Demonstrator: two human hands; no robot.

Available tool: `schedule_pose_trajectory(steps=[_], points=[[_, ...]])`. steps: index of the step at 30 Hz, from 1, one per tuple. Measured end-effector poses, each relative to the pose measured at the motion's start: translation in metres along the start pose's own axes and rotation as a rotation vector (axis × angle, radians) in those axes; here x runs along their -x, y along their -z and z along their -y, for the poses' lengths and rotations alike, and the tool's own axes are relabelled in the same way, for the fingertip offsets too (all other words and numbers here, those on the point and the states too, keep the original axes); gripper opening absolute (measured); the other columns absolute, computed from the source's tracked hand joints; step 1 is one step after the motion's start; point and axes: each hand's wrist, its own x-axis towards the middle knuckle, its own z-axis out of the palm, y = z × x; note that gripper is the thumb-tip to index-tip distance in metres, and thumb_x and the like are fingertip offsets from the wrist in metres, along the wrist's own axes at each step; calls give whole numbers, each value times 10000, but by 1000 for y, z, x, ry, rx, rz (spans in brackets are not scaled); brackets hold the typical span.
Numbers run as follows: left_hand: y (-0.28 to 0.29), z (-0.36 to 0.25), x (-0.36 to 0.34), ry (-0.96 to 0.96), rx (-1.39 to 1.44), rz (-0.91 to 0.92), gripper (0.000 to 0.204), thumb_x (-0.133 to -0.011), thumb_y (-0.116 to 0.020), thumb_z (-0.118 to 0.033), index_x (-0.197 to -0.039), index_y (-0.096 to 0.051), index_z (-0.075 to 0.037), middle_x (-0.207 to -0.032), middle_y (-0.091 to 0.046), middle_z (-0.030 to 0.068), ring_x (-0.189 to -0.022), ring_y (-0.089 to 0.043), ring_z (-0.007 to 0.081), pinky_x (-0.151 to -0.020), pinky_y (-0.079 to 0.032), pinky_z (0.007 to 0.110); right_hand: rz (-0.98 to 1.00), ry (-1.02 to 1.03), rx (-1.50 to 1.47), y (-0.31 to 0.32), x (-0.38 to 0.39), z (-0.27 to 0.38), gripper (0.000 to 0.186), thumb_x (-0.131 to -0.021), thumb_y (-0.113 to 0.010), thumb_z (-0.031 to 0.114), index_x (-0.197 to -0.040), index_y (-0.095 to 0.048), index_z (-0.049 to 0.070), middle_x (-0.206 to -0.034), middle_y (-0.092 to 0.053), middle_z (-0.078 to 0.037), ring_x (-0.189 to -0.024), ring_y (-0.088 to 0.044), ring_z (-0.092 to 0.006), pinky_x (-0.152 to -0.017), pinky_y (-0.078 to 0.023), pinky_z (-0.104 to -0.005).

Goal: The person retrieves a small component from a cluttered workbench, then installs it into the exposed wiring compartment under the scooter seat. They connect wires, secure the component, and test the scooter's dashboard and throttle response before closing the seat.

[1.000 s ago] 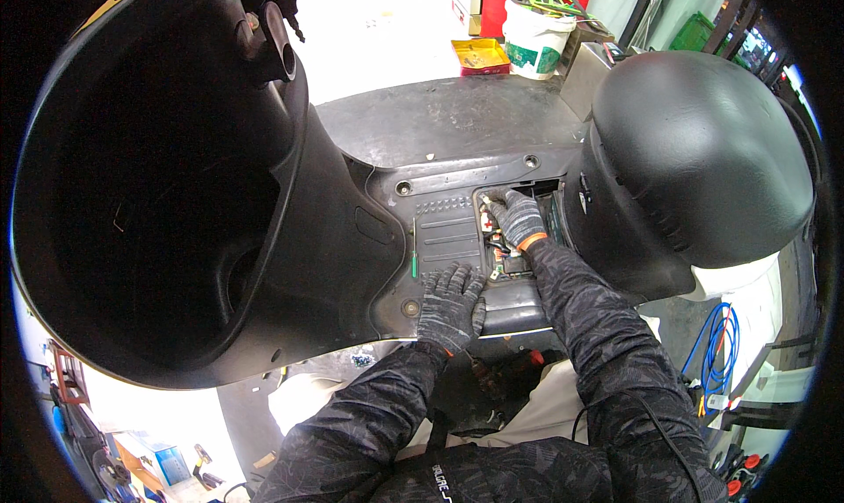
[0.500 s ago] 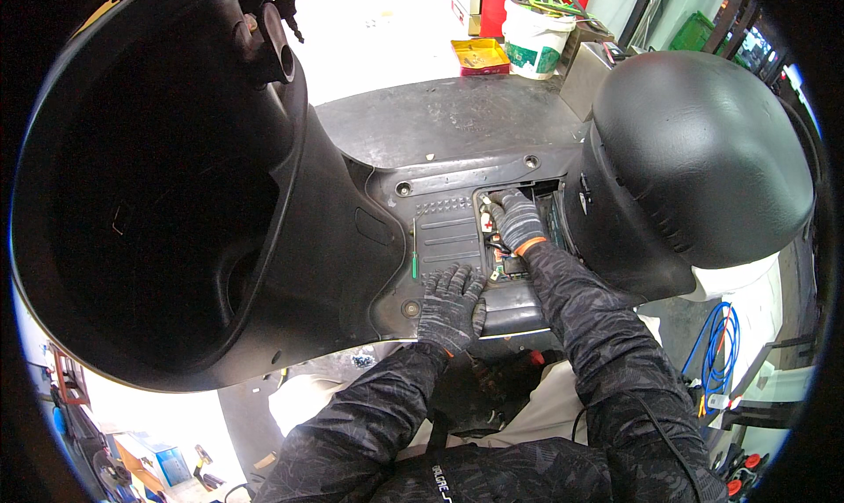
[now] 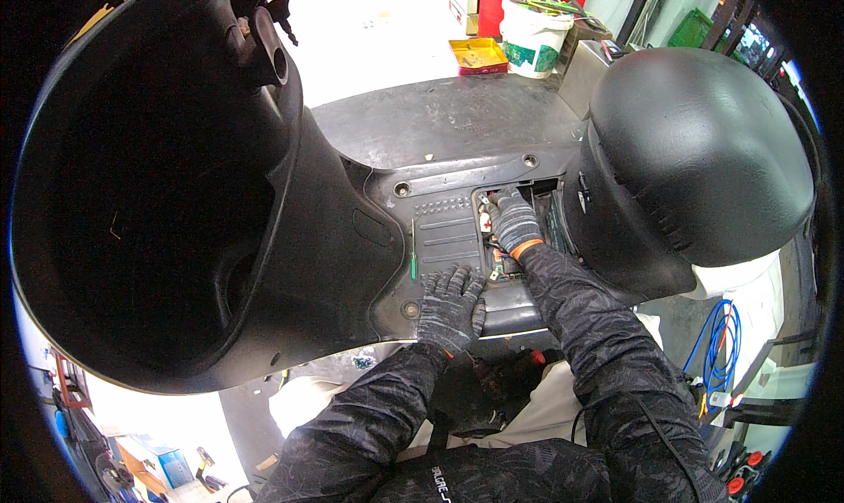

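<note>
A black scooter footboard (image 3: 447, 230) lies in front of me, with an uncovered compartment (image 3: 545, 186) on its right side. Inside it are wires and connectors, among them a white connector with a red mark (image 3: 485, 222). My right hand (image 3: 514, 220), in a grey striped glove with an orange cuff, reaches into this compartment. Its fingers are bent down and pressed together, and the fingertips' hold is hidden. My left hand (image 3: 451, 305), gloved too, rests flat with fingers spread on the footboard's near edge. A green-handled screwdriver (image 3: 414, 266) lies just left of the ribbed panel.
The scooter's tall black front shield (image 3: 330, 213) rises at left, the black seat (image 3: 703, 151) at right. Behind stand a yellow-and-red tray (image 3: 478, 56) and a white bucket (image 3: 534, 37) of tools. A blue hose coil (image 3: 723, 349) hangs at right.
My right hand has shifted very slightly within the compartment. My left hand stays where it was, and the view has moved a little.
</note>
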Motion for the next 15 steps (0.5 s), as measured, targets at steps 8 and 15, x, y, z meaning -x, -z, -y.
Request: schedule_pose_trajectory(steps=[8,15], points=[[1,0,-1,4,-21,27,580,-933,-551,-355,-1444,-553,-83,-1483,-509,215,-1421,-420,393,-1221,-217,591,19,-70,-64,2,3,6,241,-964,-643,196,-1100,-726,15,-1156,-666,-220,-1099,-628,-389,-974,-505,-466],[2,-1,-1,-6,-23,7,558,-943,-542,-349,-1435,-563,-86,-1467,-522,222,-1411,-431,398,-1209,-237,588,-35,12,-18,-9,4,-5,266,-976,-636,232,-1109,-730,22,-1131,-681,-208,-1106,-627,-386,-972,-506,-460]])
